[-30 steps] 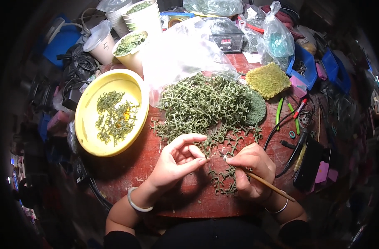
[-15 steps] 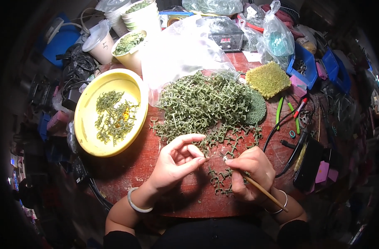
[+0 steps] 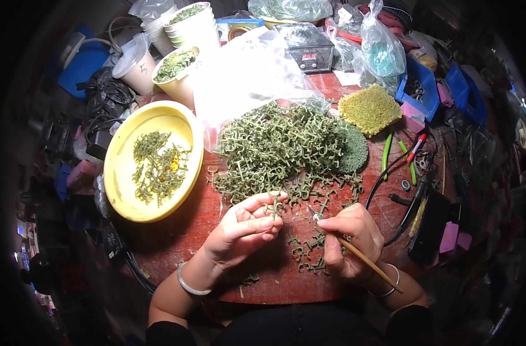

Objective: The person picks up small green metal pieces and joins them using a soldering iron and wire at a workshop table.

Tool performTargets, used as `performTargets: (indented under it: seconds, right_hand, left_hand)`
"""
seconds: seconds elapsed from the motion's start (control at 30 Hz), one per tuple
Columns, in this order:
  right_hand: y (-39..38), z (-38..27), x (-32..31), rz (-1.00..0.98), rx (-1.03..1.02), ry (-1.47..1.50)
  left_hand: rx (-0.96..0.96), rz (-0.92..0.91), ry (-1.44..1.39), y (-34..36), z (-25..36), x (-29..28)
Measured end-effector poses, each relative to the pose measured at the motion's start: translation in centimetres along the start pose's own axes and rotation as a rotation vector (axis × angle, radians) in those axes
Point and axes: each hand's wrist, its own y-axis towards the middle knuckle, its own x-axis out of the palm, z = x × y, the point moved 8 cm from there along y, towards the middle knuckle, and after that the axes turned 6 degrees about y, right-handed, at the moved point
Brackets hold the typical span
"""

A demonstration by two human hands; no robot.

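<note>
My left hand (image 3: 240,228) is closed, with a small green forked piece (image 3: 275,203) pinched upright between thumb and fingers. A slim tool with a wooden handle (image 3: 369,266) and a pointed metal tip lies in my right hand (image 3: 355,233), held like a pen. Its tip is just right of the green piece, apart from it. Beyond both hands rises a heap of similar green pieces (image 3: 280,141). Several more loose green pieces (image 3: 309,254) are scattered on the red table (image 3: 211,199) between my hands, partly behind the right one.
A yellow basin (image 3: 114,173) with some green pieces stands at the left. Behind the heap are a clear plastic bag (image 3: 246,69), tubs (image 3: 185,92) and a box with a display (image 3: 306,49). To the right lie a yellow-green sponge-like block (image 3: 369,109), green-handled pliers (image 3: 386,155) and cables.
My left hand has turned, and the green piece now shows upright at its fingertips. A few small pieces now lie near the table's front edge. The right hand has barely moved.
</note>
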Motion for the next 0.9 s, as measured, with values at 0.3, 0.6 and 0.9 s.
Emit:
performTargets:
  seconds: [0.3, 0.6, 0.9]
  right_hand:
    - [0.3, 0.0, 0.6, -0.037, -0.025, 0.025]
    - [0.1, -0.1, 0.9, -0.071, -0.053, 0.052]
    - [0.1, -0.3, 0.8, -0.045, -0.071, 0.037]
  left_hand:
    - [-0.056, -0.122, -0.226, -0.1, -0.1, 1.2]
    - [-0.072, -0.134, -0.236, 0.0, -0.3, 1.1]
    - [-0.041, -0.088, -0.062, -0.1, -0.1, 0.8]
